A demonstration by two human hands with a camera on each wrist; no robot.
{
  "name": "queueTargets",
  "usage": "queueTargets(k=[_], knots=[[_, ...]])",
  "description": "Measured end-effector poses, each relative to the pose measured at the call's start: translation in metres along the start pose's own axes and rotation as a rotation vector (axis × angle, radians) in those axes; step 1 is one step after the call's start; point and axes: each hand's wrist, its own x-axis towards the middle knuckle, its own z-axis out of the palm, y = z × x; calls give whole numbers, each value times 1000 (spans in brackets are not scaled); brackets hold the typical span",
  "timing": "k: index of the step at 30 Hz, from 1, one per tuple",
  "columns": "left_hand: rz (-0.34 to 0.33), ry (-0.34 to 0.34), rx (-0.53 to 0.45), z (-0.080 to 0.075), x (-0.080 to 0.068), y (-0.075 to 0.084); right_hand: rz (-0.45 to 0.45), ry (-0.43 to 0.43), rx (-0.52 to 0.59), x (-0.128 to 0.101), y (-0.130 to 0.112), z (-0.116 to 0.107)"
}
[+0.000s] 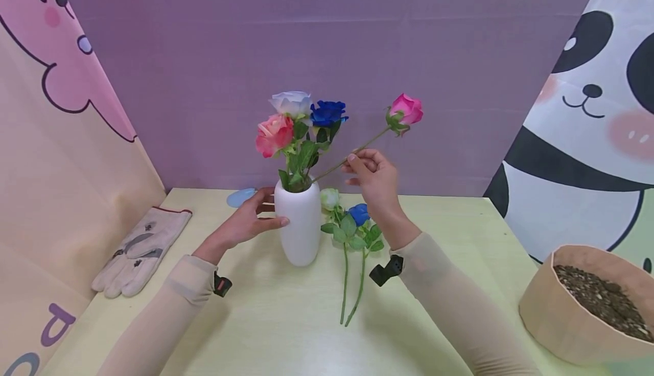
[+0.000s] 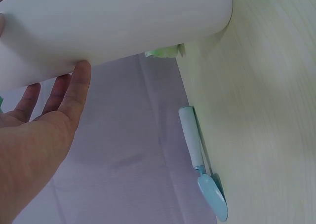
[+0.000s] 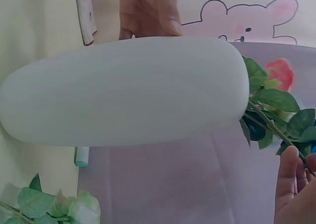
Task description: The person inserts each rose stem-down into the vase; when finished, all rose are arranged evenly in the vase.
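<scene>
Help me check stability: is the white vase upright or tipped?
Upright: flowers rise from the top of the white vase, its base downward.

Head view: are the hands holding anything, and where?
Right hand: a bright-pink rose, by its thin green stem. Left hand: a tall rounded white vase, by its left side.

Smooth matt vase point(image 1: 300, 228), cloth glove point(image 1: 143, 251), crumbly soil point(image 1: 605, 299)

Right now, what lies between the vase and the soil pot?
Head view: a pale flower and a blue flower, then the right sleeve with black wrist device.
</scene>
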Motion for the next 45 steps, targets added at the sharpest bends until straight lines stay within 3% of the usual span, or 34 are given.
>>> queueTargets(k=[9, 28, 38, 45], knots=[[4, 1, 0, 0, 0, 0, 38, -42, -89, -2, 8, 15], [3, 3, 6, 0, 1, -3, 59, -40, -172, -4, 15, 36], [-1, -1, 5, 0, 0, -3, 57, 4, -112, -1, 17, 37], [4, 1, 3, 0, 1, -3, 33, 13, -128, 3, 22, 40]])
